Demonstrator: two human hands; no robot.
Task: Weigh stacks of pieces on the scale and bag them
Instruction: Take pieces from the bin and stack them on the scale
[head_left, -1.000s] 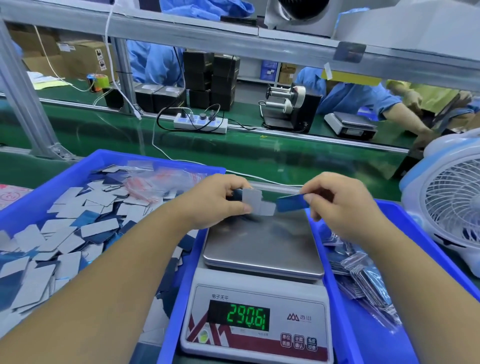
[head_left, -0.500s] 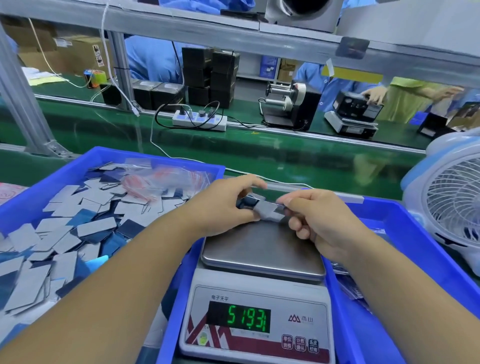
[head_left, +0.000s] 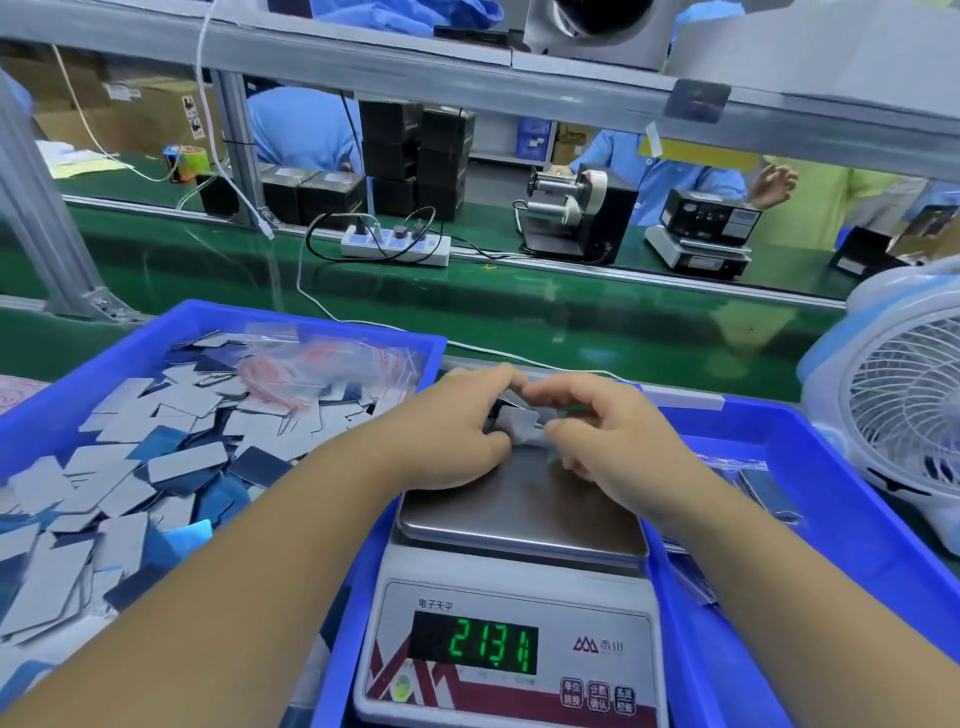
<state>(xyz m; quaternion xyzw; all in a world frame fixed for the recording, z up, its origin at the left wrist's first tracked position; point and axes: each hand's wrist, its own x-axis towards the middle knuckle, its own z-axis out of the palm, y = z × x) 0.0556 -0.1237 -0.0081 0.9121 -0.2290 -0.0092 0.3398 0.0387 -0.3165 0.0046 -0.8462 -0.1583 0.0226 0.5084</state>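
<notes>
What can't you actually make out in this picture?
- Small grey stack of pieces, head view: its count and lower edge, covered by the left hand and right hand.
- White digital scale: the decimal point is blurred.
- Right blue plastic tray: bagged contents, behind the right forearm.

Only the person's two forearms and hands come into view, entering from the bottom edge of the head camera's picture. Both forearms are bare as far back as the frame shows them: no sleeve, cuff or glove covers either one. The left hand (head_left: 457, 431) wears no ring, watch or wristband that can be seen, and the same goes for the right hand (head_left: 613, 436). The fingernails that show are short and unpainted. Nothing else of the person's body or clothing is visible.
</notes>
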